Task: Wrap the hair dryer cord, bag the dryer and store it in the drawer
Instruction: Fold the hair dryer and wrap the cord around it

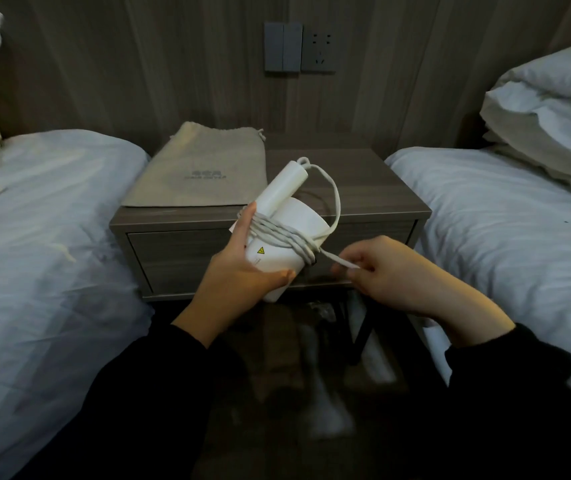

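Several turns of pale grey cord [287, 239] lie round the white plastic hair dryer [298, 216], which is held in front of the grey wooden desk [363, 181]. Left hand [242, 268] fingers grip the dryer body; right hand [391, 275] fingers pinch the loose cord end. Wrapping looks nearly done. Remaining: beige drawstring cloth bag [204, 171] lies flat on the desk, unfilled; drawer [180, 258] is closed.

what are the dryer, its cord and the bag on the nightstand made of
Hair dryer: smooth matte white shell, likely plastic. Cord: pale, looks rubbery or fabric-sheathed; too blurred to settle. Bag: beige woven cloth, gathered drawstring mouth, probably cotton or linen.
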The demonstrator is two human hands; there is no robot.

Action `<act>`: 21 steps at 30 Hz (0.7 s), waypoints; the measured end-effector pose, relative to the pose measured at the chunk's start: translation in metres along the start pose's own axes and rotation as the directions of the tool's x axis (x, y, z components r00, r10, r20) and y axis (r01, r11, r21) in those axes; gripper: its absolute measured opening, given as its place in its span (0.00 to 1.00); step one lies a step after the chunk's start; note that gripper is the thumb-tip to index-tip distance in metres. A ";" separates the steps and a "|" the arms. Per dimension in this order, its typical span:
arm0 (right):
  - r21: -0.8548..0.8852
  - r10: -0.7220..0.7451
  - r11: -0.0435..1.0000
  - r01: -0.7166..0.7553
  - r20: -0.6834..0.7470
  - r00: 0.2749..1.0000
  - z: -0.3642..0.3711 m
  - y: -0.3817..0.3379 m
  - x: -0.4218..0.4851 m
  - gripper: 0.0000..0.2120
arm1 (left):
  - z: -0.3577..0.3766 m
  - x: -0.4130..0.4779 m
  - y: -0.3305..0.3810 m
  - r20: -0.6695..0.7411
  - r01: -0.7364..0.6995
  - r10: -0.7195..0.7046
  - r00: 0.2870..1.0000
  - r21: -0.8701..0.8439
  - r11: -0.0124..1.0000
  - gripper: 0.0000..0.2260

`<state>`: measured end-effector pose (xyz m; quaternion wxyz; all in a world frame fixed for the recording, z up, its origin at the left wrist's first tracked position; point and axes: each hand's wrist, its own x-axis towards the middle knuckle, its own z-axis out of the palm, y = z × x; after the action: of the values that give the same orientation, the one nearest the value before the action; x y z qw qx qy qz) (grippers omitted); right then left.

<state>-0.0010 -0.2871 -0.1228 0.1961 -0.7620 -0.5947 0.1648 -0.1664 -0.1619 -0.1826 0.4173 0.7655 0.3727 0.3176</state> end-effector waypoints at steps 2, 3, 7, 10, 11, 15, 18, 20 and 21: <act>-0.095 -0.038 0.995 0.035 -0.035 0.999 -0.005 -0.001 -0.005 0.10 | -0.004 0.000 0.000 0.011 -0.009 0.009 1.000 0.036 0.999 0.48; -0.143 -0.055 0.989 0.047 -0.054 0.997 -0.007 -0.002 -0.007 0.09 | -0.005 0.000 -0.001 0.022 -0.023 0.022 1.000 0.064 0.998 0.47; -0.207 -0.099 0.976 0.066 -0.152 0.983 -0.009 -0.009 -0.013 0.06 | -0.010 -0.003 0.001 0.078 -0.140 0.123 0.989 0.273 0.952 0.48; -0.192 -0.088 0.979 0.070 -0.087 0.992 -0.014 -0.010 -0.016 0.03 | -0.008 -0.005 0.003 0.112 -0.200 0.166 0.980 0.508 0.838 0.47; -0.197 -0.106 0.976 0.091 -0.064 0.992 -0.015 -0.010 -0.017 0.07 | -0.007 -0.005 0.003 0.120 -0.215 0.179 0.977 0.566 0.796 0.47; -0.238 -0.259 0.946 0.220 -0.148 0.954 -0.010 -0.006 -0.013 0.17 | -0.003 -0.004 -0.002 0.160 -0.263 0.212 0.964 0.687 0.678 0.46; -0.356 -0.368 0.901 0.247 -0.330 0.869 -0.003 -0.002 -0.006 0.10 | 0.000 -0.004 -0.005 0.201 -0.291 0.212 0.956 0.706 0.645 0.46; -0.422 -0.420 0.876 0.235 -0.425 0.802 -0.003 0.000 -0.005 0.05 | 0.001 -0.004 -0.005 0.237 -0.316 0.210 0.949 0.695 0.645 0.47; -0.446 -0.432 0.868 0.220 -0.458 0.777 -0.002 0.002 -0.004 0.07 | 0.001 -0.005 -0.006 0.259 -0.334 0.213 0.942 0.684 0.649 0.47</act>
<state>0.0007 -0.2919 -0.1219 0.2363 -0.6825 -0.6591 -0.2098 -0.1695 -0.1643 -0.1893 0.0593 0.9366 0.3132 0.1453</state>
